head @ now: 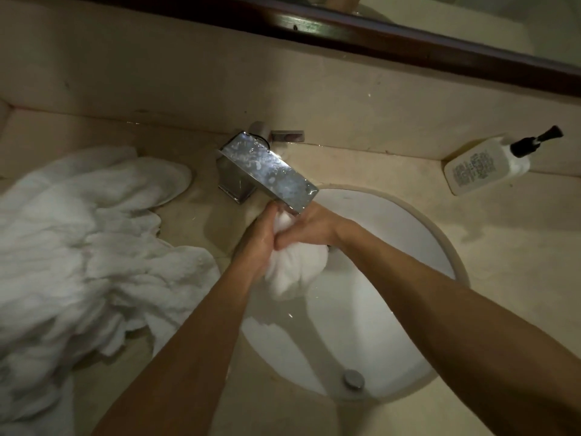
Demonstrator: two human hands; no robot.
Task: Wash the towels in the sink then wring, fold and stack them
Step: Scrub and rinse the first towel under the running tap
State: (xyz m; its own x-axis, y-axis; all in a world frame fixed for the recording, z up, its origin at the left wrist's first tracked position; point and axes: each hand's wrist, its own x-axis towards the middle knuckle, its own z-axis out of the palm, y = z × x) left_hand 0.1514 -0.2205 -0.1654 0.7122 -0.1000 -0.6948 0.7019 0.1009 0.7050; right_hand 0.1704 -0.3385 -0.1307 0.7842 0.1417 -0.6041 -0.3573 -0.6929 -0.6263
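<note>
Several white towels point(78, 247) are lying heaped on the counter at my left. My left hand point(262, 229) and right hand point(309, 228) are both gripping one bunched white towel point(294, 269), fingers curled tight, under the chrome faucet point(267, 171), over the sink point(408, 309).

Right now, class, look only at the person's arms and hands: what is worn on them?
Nothing worn shows. Both forearms are bare up to the bottom edge of the picture, with no sleeve or cuff in view. The left hand and the right hand wear no gloves. No watch, bracelet or ring can be seen, though the fingers are partly hidden.
</note>
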